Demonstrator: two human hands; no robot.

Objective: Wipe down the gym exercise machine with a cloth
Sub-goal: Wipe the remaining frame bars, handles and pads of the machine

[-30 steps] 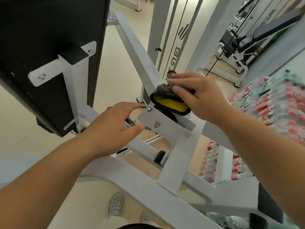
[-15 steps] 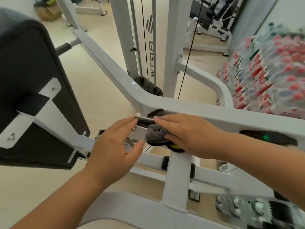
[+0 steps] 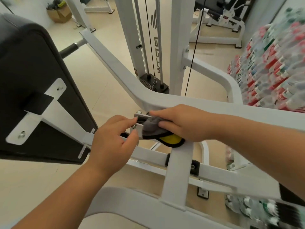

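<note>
Grey cloth, yellow with a black edge underneath, is sitting bunched in the right hand. That grip is curling round it and pressing it onto a small metal bracket on the white machine frame. Just left of that grip, the left hand is pinching the bracket's edge between forefinger and thumb. Further left a black pad is showing, and well right of the cloth grip, stacked bottles.
</note>
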